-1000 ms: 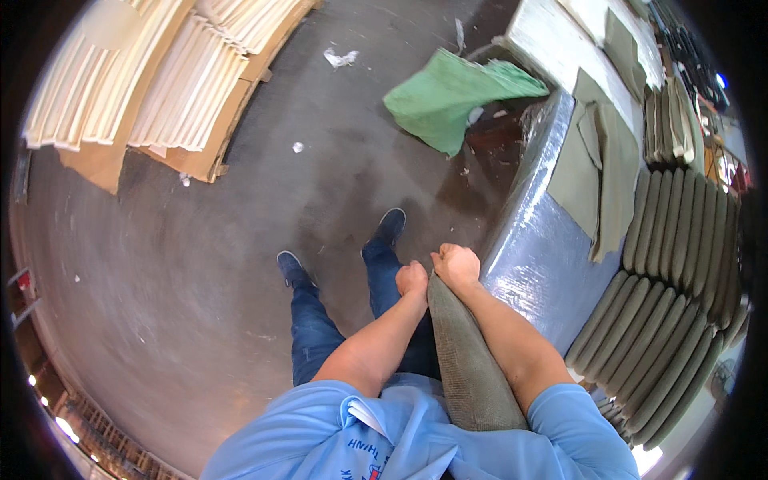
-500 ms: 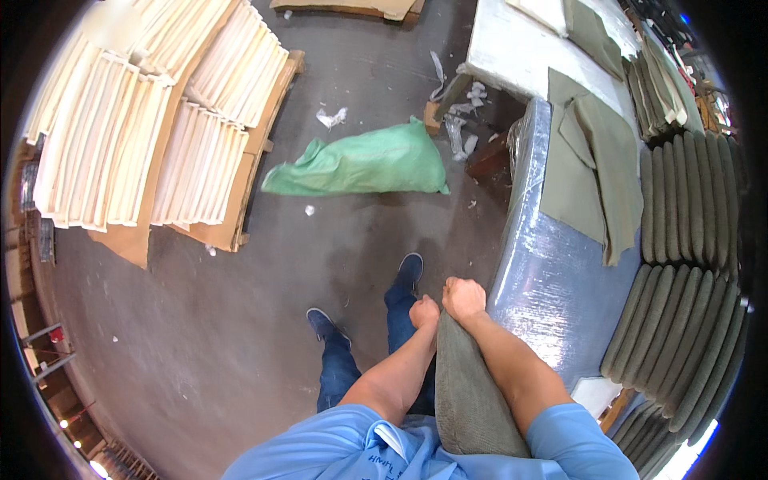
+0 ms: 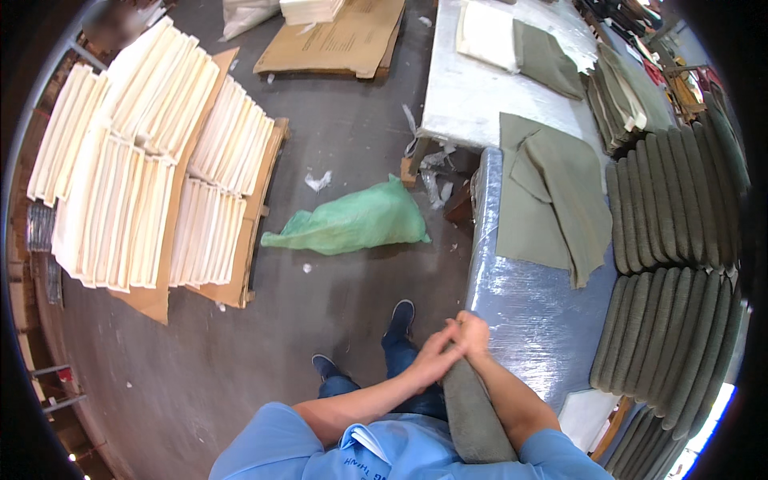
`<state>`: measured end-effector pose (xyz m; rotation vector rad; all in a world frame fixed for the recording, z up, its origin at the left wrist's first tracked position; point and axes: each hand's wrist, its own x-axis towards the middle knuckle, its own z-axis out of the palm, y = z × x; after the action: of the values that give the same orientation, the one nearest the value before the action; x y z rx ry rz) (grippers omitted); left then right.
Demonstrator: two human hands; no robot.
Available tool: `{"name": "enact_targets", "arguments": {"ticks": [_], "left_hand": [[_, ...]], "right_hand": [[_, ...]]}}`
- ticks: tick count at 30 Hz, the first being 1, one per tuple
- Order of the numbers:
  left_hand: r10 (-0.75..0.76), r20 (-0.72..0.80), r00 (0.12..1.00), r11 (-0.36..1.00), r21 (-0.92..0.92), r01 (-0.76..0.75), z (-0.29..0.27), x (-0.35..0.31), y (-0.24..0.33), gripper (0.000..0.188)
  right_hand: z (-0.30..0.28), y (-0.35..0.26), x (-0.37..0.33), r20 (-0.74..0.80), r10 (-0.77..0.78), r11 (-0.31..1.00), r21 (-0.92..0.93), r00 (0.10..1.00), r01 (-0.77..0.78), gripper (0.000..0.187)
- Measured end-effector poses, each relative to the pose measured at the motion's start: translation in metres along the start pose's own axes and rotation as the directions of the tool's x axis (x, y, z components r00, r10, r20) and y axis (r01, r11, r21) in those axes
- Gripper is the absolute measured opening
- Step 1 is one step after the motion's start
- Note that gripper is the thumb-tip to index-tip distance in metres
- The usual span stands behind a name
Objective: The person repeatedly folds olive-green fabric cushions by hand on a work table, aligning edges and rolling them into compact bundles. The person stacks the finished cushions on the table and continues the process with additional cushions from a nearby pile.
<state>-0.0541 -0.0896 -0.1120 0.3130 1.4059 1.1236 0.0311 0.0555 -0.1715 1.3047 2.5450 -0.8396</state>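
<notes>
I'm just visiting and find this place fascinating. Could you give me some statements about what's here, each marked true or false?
1. The left hand and right hand are close together at one end of a grey-green cushion. True.
2. The green sack is on a table. False: the green sack lies on the floor.
3. The shirt is red. False: the shirt is light blue.
4. Olive cloth lies to the right of the sack. True.

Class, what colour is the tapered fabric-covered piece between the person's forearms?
The tapered fabric-covered piece is dull grey-green, best seen in the head view.
</notes>
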Motion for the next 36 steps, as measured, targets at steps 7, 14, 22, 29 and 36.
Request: {"name": "enact_targets", "arguments": {"ticks": [7,14,22,29,36], "left_hand": [[-0.001,0.33,0.944,0.957,0.275,-0.095,0.04,0.044,0.054,0.044],[-0.073,0.189,0.979,0.935,0.356,0.001,0.079,0.052,0.089,0.045],[-0.348,0.194,0.917,0.88,-0.269,0.391,-0.16,0.106,-0.007,0.055],[-0.339,-0.612,0.714,0.939,-0.181,0.291,-0.487,0.171,-0.087,0.068],[-0.661,-0.343,0.667,0.747,-0.219,0.627,-0.583,0.261,-0.103,0.08]], "right_hand": [[-0.169,0.015,-0.06,-0.121,0.123,0.813,0.581,0.985,-0.031,0.042],[-0.285,-0.11,-0.222,-0.131,0.321,0.938,0.184,0.938,-0.295,0.101],[-0.261,-0.123,-0.205,-0.269,0.566,0.824,0.217,0.779,-0.524,0.089],[-0.257,-0.118,-0.198,-0.2,0.596,0.79,0.32,0.778,-0.523,0.1],[-0.247,-0.148,-0.207,-0.258,0.787,0.617,0.306,0.561,-0.725,0.115]]}}
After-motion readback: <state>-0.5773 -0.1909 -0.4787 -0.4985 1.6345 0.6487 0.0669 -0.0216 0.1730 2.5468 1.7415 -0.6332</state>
